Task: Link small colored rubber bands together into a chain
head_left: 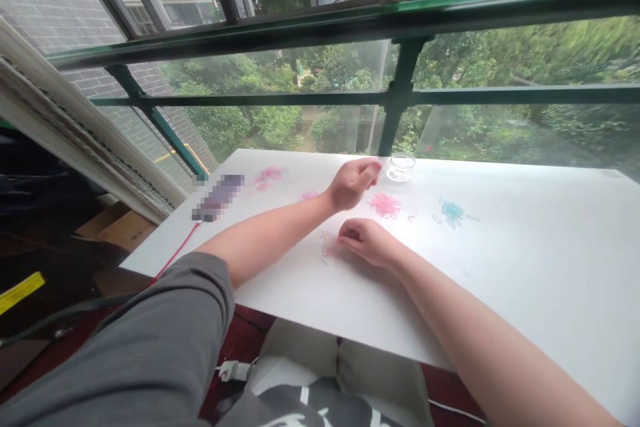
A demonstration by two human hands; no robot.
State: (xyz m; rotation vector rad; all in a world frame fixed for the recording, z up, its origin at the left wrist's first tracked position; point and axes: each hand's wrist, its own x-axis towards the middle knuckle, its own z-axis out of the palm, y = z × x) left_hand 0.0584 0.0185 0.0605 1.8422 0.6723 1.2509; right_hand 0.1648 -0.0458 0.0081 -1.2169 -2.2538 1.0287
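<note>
Right hand (367,241) rests by pale clips (330,248) — too blurred for their axis.

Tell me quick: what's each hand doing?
Left hand: raised near the glass dish, fingers pinched; contents cannot be told.
Right hand: curled on the table, touching pink clips.

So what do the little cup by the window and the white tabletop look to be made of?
The cup looks like clear glass or plastic: you can see through it, and the rim glints. The tabletop looks like a smooth, matte white board, thin at its near edge; the exact material is unclear.
</note>
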